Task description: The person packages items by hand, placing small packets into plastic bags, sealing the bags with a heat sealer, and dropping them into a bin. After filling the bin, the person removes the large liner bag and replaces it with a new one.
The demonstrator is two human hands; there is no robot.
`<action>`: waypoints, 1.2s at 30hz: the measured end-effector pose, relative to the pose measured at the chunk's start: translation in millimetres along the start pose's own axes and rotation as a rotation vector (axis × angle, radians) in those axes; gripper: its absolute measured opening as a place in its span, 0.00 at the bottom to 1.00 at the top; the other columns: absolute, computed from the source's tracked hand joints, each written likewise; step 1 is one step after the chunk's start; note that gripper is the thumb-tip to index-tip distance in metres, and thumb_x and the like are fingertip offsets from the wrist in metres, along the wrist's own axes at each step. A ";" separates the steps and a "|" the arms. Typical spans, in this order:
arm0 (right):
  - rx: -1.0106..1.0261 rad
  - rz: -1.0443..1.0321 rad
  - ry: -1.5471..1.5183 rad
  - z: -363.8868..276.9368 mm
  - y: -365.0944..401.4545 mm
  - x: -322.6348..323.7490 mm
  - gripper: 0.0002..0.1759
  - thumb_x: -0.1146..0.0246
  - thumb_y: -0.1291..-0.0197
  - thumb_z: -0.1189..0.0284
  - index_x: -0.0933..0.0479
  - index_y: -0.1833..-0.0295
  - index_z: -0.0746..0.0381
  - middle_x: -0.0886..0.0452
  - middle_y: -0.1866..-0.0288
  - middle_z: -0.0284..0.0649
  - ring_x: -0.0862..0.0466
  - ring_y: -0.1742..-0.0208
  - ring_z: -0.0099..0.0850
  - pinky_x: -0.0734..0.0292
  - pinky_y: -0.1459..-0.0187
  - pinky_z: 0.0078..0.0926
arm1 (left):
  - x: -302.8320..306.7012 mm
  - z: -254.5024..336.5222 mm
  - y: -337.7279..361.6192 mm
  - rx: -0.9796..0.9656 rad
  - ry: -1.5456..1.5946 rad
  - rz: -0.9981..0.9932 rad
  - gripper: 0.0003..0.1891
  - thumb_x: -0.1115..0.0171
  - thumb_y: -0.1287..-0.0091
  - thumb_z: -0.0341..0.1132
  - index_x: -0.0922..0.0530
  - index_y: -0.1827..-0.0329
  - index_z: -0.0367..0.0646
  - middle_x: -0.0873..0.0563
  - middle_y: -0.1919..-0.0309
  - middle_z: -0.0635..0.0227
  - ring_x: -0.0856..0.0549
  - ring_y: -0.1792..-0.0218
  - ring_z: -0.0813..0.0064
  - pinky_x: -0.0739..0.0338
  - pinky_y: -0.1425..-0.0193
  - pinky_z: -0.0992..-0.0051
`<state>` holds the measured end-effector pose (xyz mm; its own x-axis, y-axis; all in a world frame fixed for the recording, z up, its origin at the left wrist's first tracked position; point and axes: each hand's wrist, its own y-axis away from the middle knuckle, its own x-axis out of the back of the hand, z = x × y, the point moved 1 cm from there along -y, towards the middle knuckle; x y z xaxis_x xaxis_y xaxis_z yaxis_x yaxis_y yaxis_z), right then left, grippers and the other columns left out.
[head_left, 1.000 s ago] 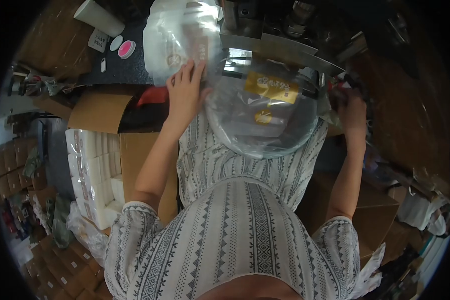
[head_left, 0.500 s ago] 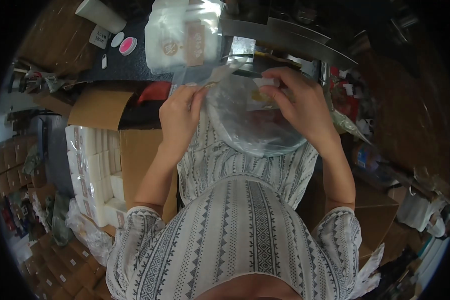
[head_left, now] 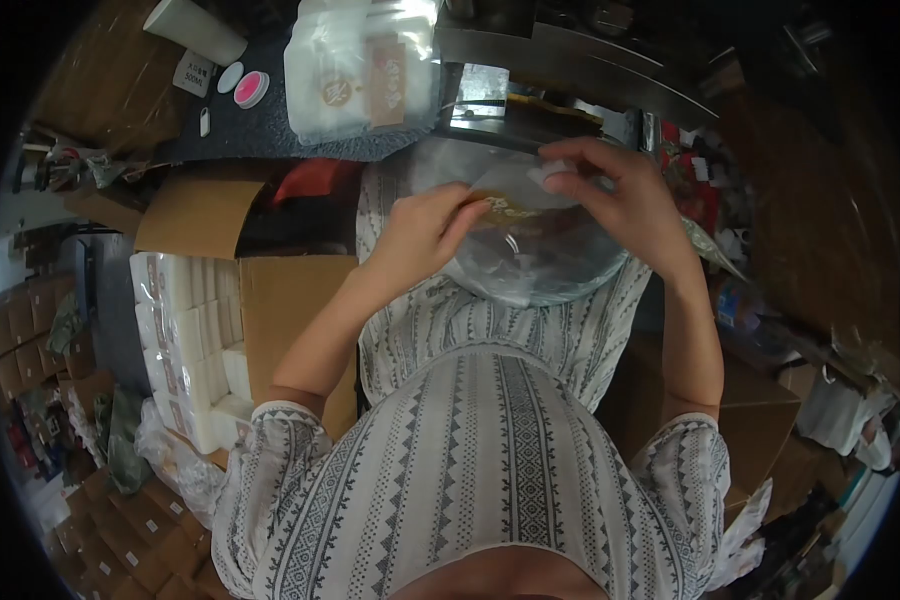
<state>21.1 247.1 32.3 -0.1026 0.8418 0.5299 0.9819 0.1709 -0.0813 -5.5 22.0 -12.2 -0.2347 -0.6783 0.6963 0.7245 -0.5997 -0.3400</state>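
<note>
My left hand (head_left: 432, 232) is closed, thumb and forefinger pinching the left edge of a small clear plastic bag (head_left: 510, 207) with gold and white print. At its other end my right hand (head_left: 625, 203) is closed, thumb and fingertips on a whitish, see-through part of the bag. Both hands are over a round container (head_left: 545, 275) with clear plastic film in it, resting on my lap. The patterned cloth (head_left: 440, 310) of my clothing shows below its rim. What lies deeper in the container is blurred by the film.
A wrapped pack of white packets (head_left: 362, 75) stands on the dark table (head_left: 260, 130) ahead. Left of it are a pink-filled round tin (head_left: 251, 90), its lid and a white cup (head_left: 195, 32). An open cardboard box (head_left: 295, 330) with white packs (head_left: 185, 340) stands at my left.
My left hand has moved right and down, closer to my right hand, bringing the bag's edge over the container. The right hand has shifted slightly right.
</note>
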 end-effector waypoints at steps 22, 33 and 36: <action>-0.309 0.371 0.710 92.9 47.3 62.6 0.12 0.42 0.40 0.78 0.23 0.50 0.63 0.20 0.53 0.53 0.18 0.55 0.45 0.24 0.56 0.35 | 20.8 -95.1 -7.6 0.064 -0.764 0.178 0.20 0.37 0.39 0.34 0.27 0.44 0.42 0.22 0.47 0.56 0.24 0.46 0.56 0.29 0.48 0.61; 0.232 0.172 0.226 -22.3 -4.4 -15.0 0.13 0.36 0.42 0.75 0.22 0.51 0.64 0.18 0.59 0.41 0.18 0.63 0.29 0.21 0.63 0.24 | 31.8 1.7 12.2 0.260 -0.339 0.288 0.09 0.39 0.46 0.25 0.18 0.62 0.43 0.16 0.68 0.62 0.17 0.69 0.58 0.25 0.67 0.67; 0.177 0.083 0.153 -21.8 0.1 -12.4 0.13 0.36 0.41 0.75 0.23 0.50 0.64 0.18 0.59 0.40 0.17 0.61 0.29 0.22 0.60 0.23 | 22.6 6.1 9.4 0.201 -0.232 0.205 0.06 0.39 0.43 0.26 0.18 0.63 0.42 0.16 0.69 0.62 0.18 0.70 0.57 0.25 0.68 0.68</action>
<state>25.9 225.6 44.1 0.0161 0.7715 0.6360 0.9413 0.2028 -0.2698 -0.1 3.6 4.1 0.0651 -0.6480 0.7589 0.8595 -0.3500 -0.3726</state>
